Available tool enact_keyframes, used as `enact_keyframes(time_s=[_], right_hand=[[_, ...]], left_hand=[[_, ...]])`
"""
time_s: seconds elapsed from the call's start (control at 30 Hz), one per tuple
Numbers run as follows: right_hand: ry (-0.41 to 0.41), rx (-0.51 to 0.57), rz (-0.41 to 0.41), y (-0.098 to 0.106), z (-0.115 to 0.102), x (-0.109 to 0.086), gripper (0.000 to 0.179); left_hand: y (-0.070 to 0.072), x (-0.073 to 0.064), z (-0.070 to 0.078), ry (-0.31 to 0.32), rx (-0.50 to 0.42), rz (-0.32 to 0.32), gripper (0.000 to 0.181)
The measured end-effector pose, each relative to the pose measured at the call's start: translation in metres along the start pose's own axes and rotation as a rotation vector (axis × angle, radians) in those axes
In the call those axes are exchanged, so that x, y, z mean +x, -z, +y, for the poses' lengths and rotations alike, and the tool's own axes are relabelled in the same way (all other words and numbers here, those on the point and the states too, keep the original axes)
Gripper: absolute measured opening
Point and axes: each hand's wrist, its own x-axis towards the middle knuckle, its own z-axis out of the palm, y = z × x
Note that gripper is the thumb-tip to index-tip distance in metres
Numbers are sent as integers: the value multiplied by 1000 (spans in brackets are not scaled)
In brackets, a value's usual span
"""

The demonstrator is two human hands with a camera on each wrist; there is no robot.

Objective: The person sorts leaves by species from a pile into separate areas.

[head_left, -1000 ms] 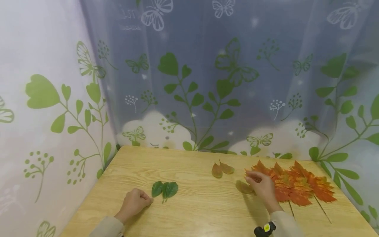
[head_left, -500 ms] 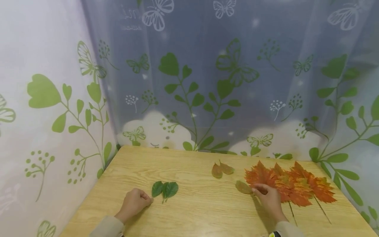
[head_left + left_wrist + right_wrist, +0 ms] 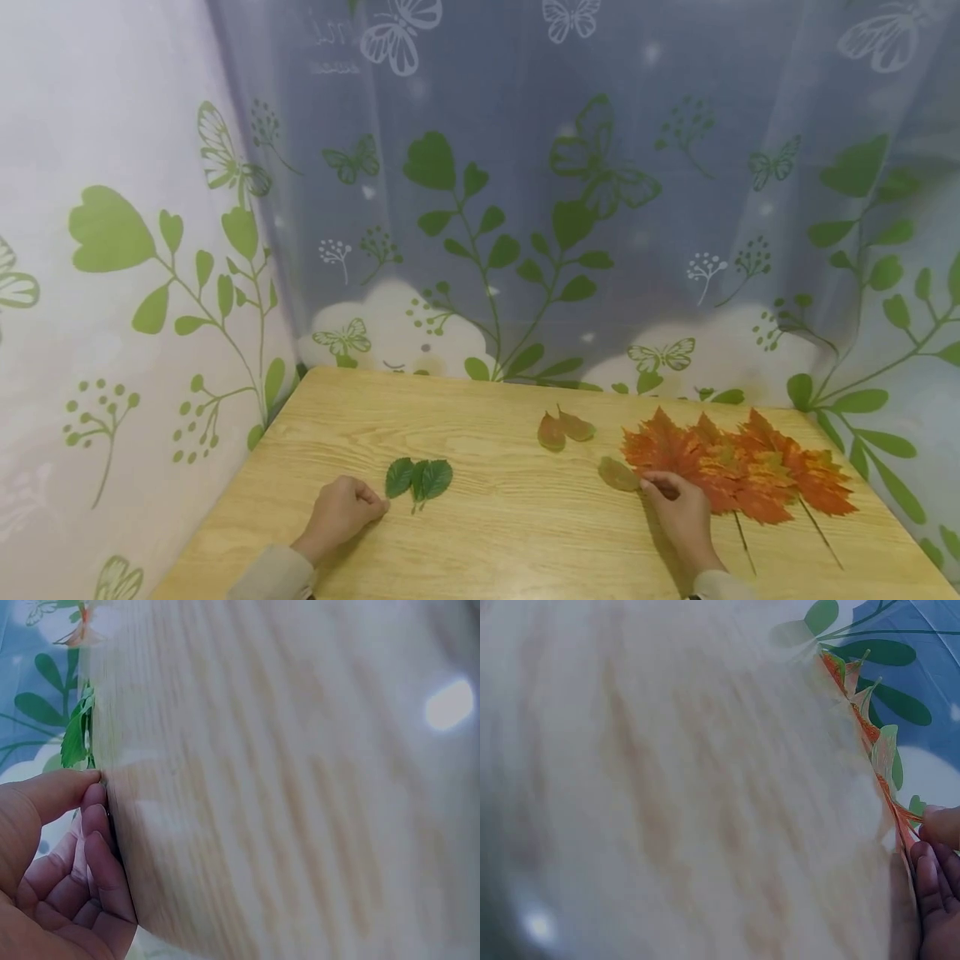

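1. Olive leaf (image 3: 618,473) on the table (image 3: 495,546), long axis slanting down-right to your right hand (image 3: 680,510), the nearer one.
2. Your right hand, just right of olive leaf, pinches its right tip.
3. Your left hand (image 3: 341,510), well left of olive leaf, seems to pinch a green leaf (image 3: 399,477) by its stem end.

Stem end of green leaf (image 3: 398,479) hidden by left hand (image 3: 340,514), that of brown leaf (image 3: 617,474) by right hand (image 3: 681,510), tabletop (image 3: 705,787) blurred in wrist views, curtain lettering (image 3: 335,35) illegible
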Motion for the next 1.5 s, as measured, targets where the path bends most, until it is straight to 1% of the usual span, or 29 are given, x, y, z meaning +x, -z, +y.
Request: enact_keyframes(time_s=[0.17, 0.3, 0.47, 0.53, 0.6, 0.67, 0.77, 0.83, 0.9, 1.0, 1.13, 1.23, 1.3, 1.37, 1.43, 1.5], right_hand=[[-6, 21, 8, -2, 1, 1, 20], [-3, 37, 20, -1, 1, 2, 19], [-21, 41, 17, 1, 2, 0, 20], [-33, 43, 9, 2, 2, 0, 21], [-41, 45, 6, 2, 2, 0, 21], [-46, 46, 12, 2, 2, 0, 21], [-38, 53, 28, 2, 3, 1, 20], [-32, 60, 35, 1, 4, 1, 19], [-24, 65, 38, 0, 5, 2, 19], [-18, 65, 41, -1, 5, 2, 18], [-7, 53, 45, -3, 5, 2, 17], [-11, 44, 40, -3, 6, 2, 17], [-19, 40, 32, -3, 6, 2, 18], [-27, 38, 24, -2, 5, 2, 18], [-30, 41, 17, -2, 5, 1, 18], [-31, 42, 13, -1, 5, 1, 19]], left_hand=[[0, 1, -1, -2, 10, -3, 18], [2, 3, 0, -9, -5, -24, 17], [9, 8, 1, -34, -12, -117, 17], [14, 12, 4, -42, -3, -139, 17], [20, 18, 10, -55, 5, -141, 16], [24, 26, 19, -74, 15, -123, 15], [26, 41, 39, -115, 24, -100, 15], [22, 52, 55, -156, 14, -97, 17], [15, 61, 73, -201, -14, -101, 20], [-1, 73, 101, -275, -68, -105, 25], [-28, 84, 136, -361, -110, -102, 30], [-51, 90, 155, -406, -133, -90, 31], [-68, 91, 164, -420, -155, -80, 29], [-86, 91, 171, -418, -176, -65, 29], [-103, 89, 176, -398, -193, -46, 28], [-120, 87, 179, -363, -206, -23, 28]])
